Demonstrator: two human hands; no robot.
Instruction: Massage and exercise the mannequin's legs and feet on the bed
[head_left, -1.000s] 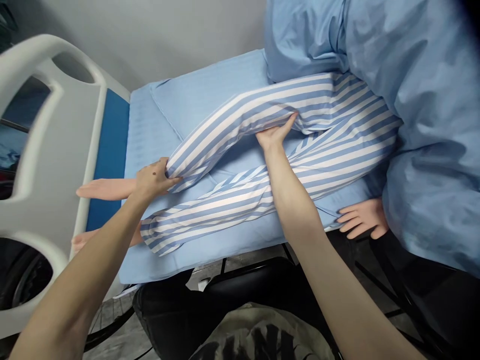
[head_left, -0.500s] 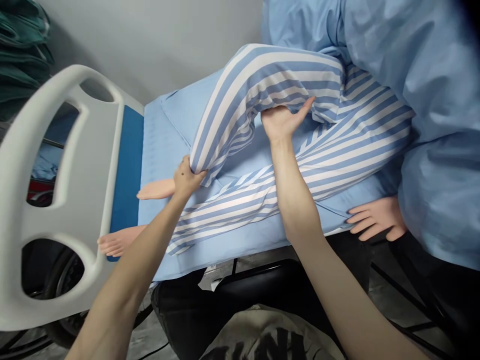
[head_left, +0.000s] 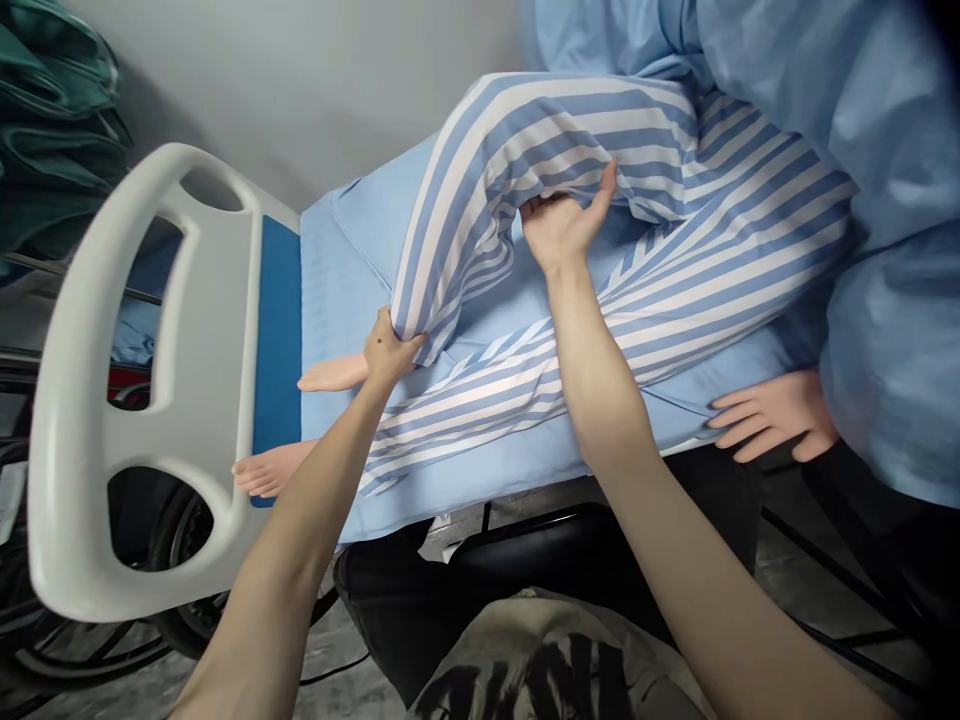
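Observation:
A manikin with smooth pink feet lies on the bed in blue-and-white striped trousers point(head_left: 480, 405). Its far leg point(head_left: 442, 200) is bent, knee raised; the near leg lies stretched out. My left hand point(head_left: 391, 345) is wrapped round the bent leg's trouser cuff, just above the far foot point(head_left: 334, 373). Under the same leg, behind the knee and thigh, my right hand point(head_left: 562, 228) is cupped palm up against the cloth. Its thumb sticks out; the fingertips are partly hidden. The near foot point(head_left: 274, 470) rests by the footboard, behind my left forearm.
A grey-white footboard point(head_left: 142, 430) closes the bed's left end. Light-blue sheet point(head_left: 450, 490) covers the mattress. At right are a blue garment point(head_left: 900, 300) and the manikin's hand point(head_left: 776, 412). A wheelchair wheel point(head_left: 184, 560) stands beyond the footboard; a wall point(head_left: 337, 80) runs behind.
My view has shifted, so the footboard and feet appear farther right. Both hands keep their places on the bent leg; its knee shows slightly higher.

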